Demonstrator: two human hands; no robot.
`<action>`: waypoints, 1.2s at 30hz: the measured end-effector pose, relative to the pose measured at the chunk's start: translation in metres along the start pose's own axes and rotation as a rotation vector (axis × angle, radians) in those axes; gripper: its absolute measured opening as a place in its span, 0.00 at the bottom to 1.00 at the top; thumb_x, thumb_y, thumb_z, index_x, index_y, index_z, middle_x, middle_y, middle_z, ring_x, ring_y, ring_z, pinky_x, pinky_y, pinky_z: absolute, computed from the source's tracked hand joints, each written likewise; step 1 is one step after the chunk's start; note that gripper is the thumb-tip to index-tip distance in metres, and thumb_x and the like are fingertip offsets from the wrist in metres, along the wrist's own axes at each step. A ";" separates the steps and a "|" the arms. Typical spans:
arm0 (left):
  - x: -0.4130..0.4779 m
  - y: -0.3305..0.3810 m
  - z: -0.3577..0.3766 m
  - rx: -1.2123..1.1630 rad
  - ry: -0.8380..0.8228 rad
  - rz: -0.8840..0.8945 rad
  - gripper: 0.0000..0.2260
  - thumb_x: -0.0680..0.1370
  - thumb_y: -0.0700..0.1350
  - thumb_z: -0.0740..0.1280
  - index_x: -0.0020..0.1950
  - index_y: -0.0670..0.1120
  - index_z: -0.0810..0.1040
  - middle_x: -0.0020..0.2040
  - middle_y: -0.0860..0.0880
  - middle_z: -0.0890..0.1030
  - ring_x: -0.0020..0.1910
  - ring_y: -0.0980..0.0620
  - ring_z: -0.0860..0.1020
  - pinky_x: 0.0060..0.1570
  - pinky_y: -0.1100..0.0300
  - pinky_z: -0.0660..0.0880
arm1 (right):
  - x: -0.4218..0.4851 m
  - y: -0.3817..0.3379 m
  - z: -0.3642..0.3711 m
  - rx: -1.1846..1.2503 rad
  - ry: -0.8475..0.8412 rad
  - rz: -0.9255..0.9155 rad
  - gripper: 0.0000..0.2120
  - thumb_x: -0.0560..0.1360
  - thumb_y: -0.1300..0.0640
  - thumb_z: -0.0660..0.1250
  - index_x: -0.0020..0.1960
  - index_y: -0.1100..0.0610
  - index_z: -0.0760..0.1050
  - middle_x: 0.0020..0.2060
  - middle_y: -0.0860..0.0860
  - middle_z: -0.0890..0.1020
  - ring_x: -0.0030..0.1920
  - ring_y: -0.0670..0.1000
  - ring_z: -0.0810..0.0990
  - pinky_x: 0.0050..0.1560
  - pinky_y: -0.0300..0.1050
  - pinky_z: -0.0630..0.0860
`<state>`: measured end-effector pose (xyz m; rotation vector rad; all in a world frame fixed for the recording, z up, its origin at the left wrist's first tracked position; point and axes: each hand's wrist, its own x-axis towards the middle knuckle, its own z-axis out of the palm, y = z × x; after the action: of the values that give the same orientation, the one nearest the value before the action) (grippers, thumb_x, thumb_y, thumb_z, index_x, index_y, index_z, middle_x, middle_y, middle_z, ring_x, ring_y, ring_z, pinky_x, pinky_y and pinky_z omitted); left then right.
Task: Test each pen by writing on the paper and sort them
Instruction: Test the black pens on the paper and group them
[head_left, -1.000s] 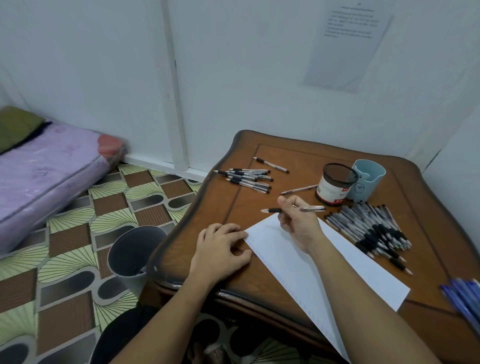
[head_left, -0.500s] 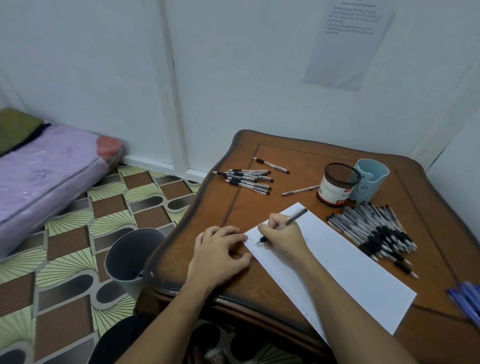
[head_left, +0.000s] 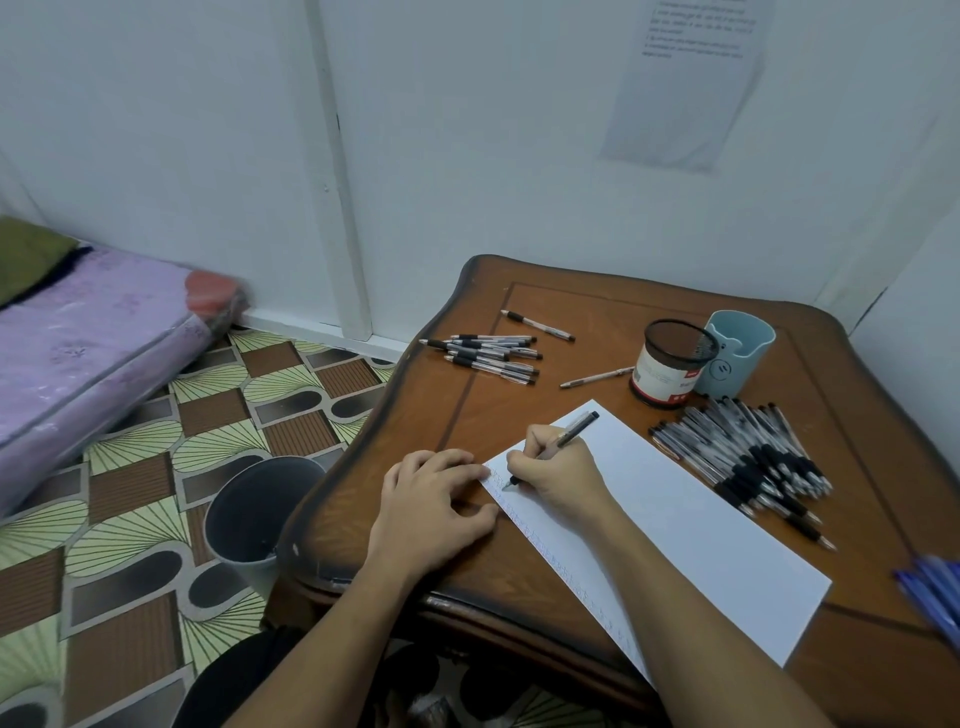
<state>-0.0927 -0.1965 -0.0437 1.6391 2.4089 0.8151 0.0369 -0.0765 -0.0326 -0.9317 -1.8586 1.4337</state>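
A white sheet of paper (head_left: 685, 525) lies slanted on the wooden table (head_left: 571, 312). My right hand (head_left: 558, 478) grips a black pen (head_left: 574, 430) in a writing hold, its tip touching the paper's near left corner. My left hand (head_left: 431, 506) rests flat on the table, fingertips on the paper's left edge. A big heap of black pens (head_left: 748, 457) lies to the right of the paper. A smaller group of pens (head_left: 488, 356) lies at the far left, with one pen (head_left: 537, 326) behind it and another single pen (head_left: 597, 378) near the cups.
A dark mesh pen cup (head_left: 670, 366) and a light blue holder (head_left: 737, 353) stand at the back right. Blue pens (head_left: 935, 592) show at the right edge. A grey bin (head_left: 254, 514) stands on the patterned floor by the table. A purple mattress (head_left: 93, 332) lies left.
My right hand brought the pen from above the table down to the paper's left corner and tilted it into a writing hold. My left hand stayed in place.
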 end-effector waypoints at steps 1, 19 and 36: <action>0.000 0.000 0.000 0.000 0.000 -0.001 0.22 0.66 0.66 0.60 0.58 0.64 0.77 0.63 0.68 0.71 0.63 0.62 0.60 0.62 0.65 0.47 | 0.001 0.000 0.000 0.004 -0.002 0.000 0.18 0.69 0.68 0.68 0.28 0.58 0.63 0.28 0.53 0.64 0.31 0.46 0.65 0.31 0.41 0.63; 0.000 0.000 0.000 -0.007 -0.010 -0.005 0.23 0.66 0.67 0.59 0.59 0.64 0.77 0.63 0.68 0.71 0.63 0.62 0.61 0.67 0.60 0.50 | -0.001 -0.001 -0.001 -0.003 0.007 0.017 0.14 0.71 0.68 0.67 0.32 0.63 0.64 0.29 0.56 0.63 0.27 0.42 0.65 0.28 0.37 0.64; 0.000 0.001 -0.001 0.003 -0.017 -0.003 0.26 0.65 0.69 0.56 0.59 0.64 0.77 0.63 0.68 0.71 0.63 0.62 0.60 0.65 0.61 0.50 | 0.000 0.001 -0.002 -0.006 0.039 0.012 0.19 0.70 0.66 0.67 0.28 0.55 0.61 0.28 0.53 0.62 0.32 0.49 0.65 0.31 0.42 0.64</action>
<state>-0.0922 -0.1966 -0.0418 1.6367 2.4015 0.7952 0.0389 -0.0757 -0.0329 -0.9679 -1.8328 1.4081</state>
